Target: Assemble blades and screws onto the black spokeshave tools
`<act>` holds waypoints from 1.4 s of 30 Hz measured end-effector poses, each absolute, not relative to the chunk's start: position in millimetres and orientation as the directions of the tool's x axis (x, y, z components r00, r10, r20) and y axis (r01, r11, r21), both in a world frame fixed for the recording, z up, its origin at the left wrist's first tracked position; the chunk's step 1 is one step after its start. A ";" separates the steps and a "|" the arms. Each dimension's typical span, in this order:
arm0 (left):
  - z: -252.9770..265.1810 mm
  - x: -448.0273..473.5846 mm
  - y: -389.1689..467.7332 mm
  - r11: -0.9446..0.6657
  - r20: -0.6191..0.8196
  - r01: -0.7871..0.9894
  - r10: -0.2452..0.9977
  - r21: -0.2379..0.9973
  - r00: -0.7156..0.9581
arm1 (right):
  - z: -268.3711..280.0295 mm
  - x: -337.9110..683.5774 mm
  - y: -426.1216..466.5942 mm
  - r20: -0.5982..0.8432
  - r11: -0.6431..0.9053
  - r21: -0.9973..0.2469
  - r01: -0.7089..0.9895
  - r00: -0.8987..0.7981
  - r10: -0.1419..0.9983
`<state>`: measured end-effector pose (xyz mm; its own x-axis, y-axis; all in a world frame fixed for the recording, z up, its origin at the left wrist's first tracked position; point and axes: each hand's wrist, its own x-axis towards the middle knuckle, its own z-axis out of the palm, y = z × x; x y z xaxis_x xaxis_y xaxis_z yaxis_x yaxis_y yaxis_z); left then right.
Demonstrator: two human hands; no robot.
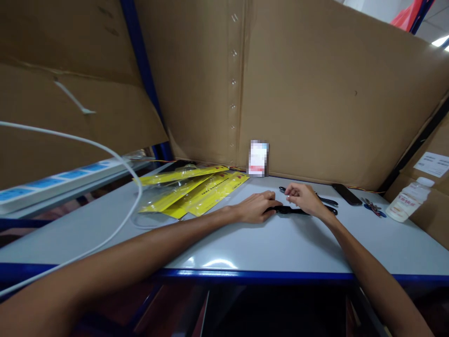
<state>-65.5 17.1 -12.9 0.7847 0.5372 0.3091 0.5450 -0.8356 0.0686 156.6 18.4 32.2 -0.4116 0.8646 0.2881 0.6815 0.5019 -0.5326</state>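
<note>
My left hand (257, 207) rests on the table, its fingers closed on the left end of a slim black tool (293, 210) with a hole at its right end. I cannot make out the tool's kind. Just above it, my right hand (305, 199) is bent with its fingertips pinched together. A tiny pale glint shows at those fingertips, too small to name. Behind the right hand lies a second slim black tool (328, 201), partly covered by the hand.
Yellow cards in clear plastic packs (210, 194) are piled left. A propped phone (258, 159) leans on the cardboard wall (298, 93). Rightward are a dark phone (347, 194), keys (373, 207) and a bottle (409, 201). A white cable (117, 157) arcs past a power strip (63, 182).
</note>
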 end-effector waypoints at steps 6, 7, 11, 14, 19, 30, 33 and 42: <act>-11.5 -52.5 3.5 -0.850 0.356 0.527 0.488 -0.016 0.797 | 31.4 168.4 23.5 0.184 0.431 -0.370 0.823 -0.389 0.902; -11.6 -51.4 2.6 -0.849 0.353 0.528 0.484 -0.033 0.801 | 29.4 167.8 24.3 0.160 0.426 -0.404 0.810 -0.395 0.904; -9.6 -51.8 1.6 -0.870 0.362 0.490 0.439 -0.059 0.822 | 27.2 169.2 29.5 0.113 0.398 -0.565 0.723 -0.411 0.905; -5.3 -53.5 -0.3 -0.887 0.378 0.461 0.418 -0.027 0.826 | 35.5 181.7 34.6 0.225 0.423 -0.480 0.769 -0.358 0.906; -1.5 -53.3 -4.9 -0.901 0.376 0.433 0.394 -0.022 0.839 | 49.8 210.6 43.2 0.370 0.313 -0.277 0.908 -0.200 0.907; -12.4 -63.0 22.7 -0.691 0.440 0.686 0.701 0.227 0.561 | 61.9 218.5 26.8 -0.095 0.336 -0.423 0.842 -0.410 0.907; -12.4 -61.5 18.5 -0.797 0.471 0.574 0.586 0.189 0.659 | 57.9 206.5 20.8 -0.244 0.385 -0.430 0.816 -0.516 0.821; -16.6 -55.5 18.6 -0.772 0.379 0.528 0.635 0.354 0.673 | 47.8 179.4 14.3 -0.212 0.589 -0.229 0.775 -0.630 0.747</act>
